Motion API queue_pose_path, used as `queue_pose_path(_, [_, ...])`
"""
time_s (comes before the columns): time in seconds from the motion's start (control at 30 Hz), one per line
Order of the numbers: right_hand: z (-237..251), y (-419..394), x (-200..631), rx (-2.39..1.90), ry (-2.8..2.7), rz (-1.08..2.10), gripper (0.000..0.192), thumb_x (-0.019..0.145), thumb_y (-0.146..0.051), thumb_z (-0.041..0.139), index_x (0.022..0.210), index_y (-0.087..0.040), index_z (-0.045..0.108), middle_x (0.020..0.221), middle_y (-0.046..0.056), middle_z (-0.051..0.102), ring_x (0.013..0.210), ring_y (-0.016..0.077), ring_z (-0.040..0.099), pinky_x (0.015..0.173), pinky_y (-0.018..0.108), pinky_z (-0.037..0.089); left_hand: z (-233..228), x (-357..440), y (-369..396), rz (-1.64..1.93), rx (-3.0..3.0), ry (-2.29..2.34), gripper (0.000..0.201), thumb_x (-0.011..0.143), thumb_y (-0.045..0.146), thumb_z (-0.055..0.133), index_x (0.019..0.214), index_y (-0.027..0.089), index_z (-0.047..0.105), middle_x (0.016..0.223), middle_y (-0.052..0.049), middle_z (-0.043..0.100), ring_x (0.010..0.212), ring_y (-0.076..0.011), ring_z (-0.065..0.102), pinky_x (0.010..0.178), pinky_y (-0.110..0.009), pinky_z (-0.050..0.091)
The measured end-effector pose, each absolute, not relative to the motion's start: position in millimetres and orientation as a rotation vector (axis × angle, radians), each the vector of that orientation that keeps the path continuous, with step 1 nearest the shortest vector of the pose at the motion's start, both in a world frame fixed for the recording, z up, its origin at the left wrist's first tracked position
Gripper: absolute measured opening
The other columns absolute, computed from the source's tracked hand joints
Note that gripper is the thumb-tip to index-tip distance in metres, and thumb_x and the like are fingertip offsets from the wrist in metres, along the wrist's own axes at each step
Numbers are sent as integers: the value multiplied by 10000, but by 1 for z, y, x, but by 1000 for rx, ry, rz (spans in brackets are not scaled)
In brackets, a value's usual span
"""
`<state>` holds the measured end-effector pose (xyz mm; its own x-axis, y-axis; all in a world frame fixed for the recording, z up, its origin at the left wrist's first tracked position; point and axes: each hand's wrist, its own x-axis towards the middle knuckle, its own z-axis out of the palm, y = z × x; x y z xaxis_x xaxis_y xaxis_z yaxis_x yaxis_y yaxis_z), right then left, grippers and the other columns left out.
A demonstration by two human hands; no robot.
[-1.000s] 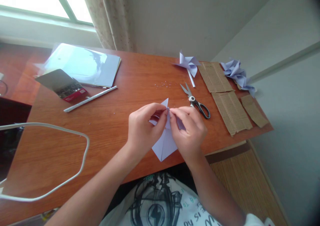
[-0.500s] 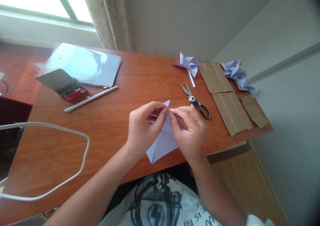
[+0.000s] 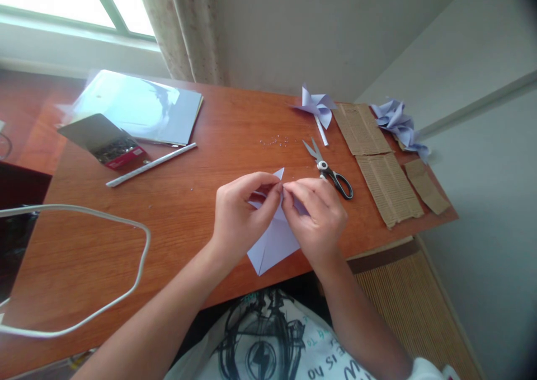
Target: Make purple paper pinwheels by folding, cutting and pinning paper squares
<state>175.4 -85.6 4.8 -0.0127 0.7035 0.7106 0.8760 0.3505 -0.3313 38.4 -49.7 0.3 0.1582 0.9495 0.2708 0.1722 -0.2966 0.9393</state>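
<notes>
A pale lilac sheet of paper (image 3: 274, 245) with crease or cut lines hangs between my hands over the table's front edge. My left hand (image 3: 247, 206) pinches it near the top with thumb and forefinger. Right beside those fingertips, my right hand (image 3: 316, 212) is closed in a pinch on the same paper. One pointed corner sticks up above the fingers. Whatever tiny thing may sit between the fingertips is hidden. Scissors (image 3: 323, 164) with black and white handles lie slightly open just beyond my right hand.
A paper pinwheel (image 3: 316, 108) on a white stick lies at the back, beside corrugated cardboard pieces (image 3: 388, 190) and more folded paper (image 3: 398, 125). Tiny bits (image 3: 274, 141) are scattered mid-table. Leftward are a rolled paper stick (image 3: 151, 165), folded card (image 3: 104, 142), folder (image 3: 138, 108) and white cable (image 3: 146, 245).
The paper's lower corner has shifted slightly to the right. Both hands keep their pinch at nearly the same spot, with only slight finger movement.
</notes>
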Motion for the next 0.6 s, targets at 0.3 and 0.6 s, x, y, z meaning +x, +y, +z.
queue_pose_path(0.3, [5,-84,176,-1485,-1676,-262,95,903,-137,652,882,-216,701,845,55,738,799,190,694,762,330,587,-1,41,-50,1214,1703,1083,86,861,173,669,888,189,749,805,-20,782,659,-134,722,630,-212,595])
queue_pose_path(0.6, [3,-85,173,-1476,-1688,-235,116,928,-149,627,920,-215,722,867,60,737,828,191,696,794,330,576,-2,40,-53,1271,1960,1189,107,875,152,630,877,199,726,836,-10,787,689,-131,722,604,-200,556])
